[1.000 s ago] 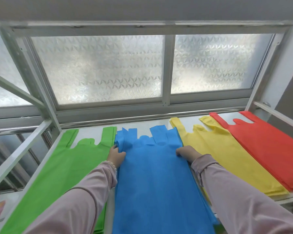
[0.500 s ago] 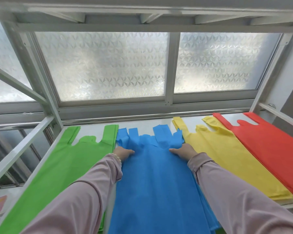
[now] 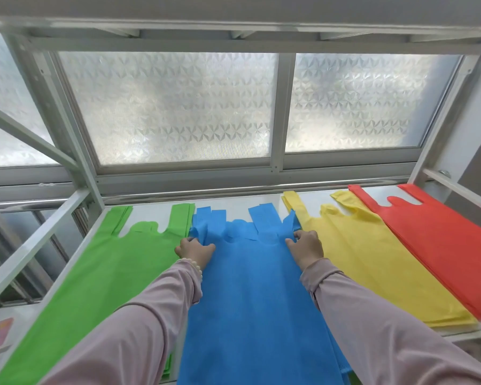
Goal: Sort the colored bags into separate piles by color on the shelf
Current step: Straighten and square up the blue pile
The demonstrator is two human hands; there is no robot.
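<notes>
White shelf (image 3: 233, 202) below frosted window panes (image 3: 178, 107). Left hand (image 3: 195, 250) and right hand (image 3: 306, 247), fingers curled and pinching the blue bags (image 3: 250, 301) near the handles, at either edge. Green bags (image 3: 95, 273) just left; yellow bags (image 3: 372, 259), then red bags (image 3: 442, 245), to the right. Pale sleeves (image 3: 372, 329) below.

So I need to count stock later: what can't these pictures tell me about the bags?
- Head view: the blue pile has its near end cut off by the bottom edge, sides covered by both sleeves.
- Green pile: near end hidden by the left sleeve.
- Red pile: cropped at the right edge.
- Bags per pile: layers too thin to count.
</notes>
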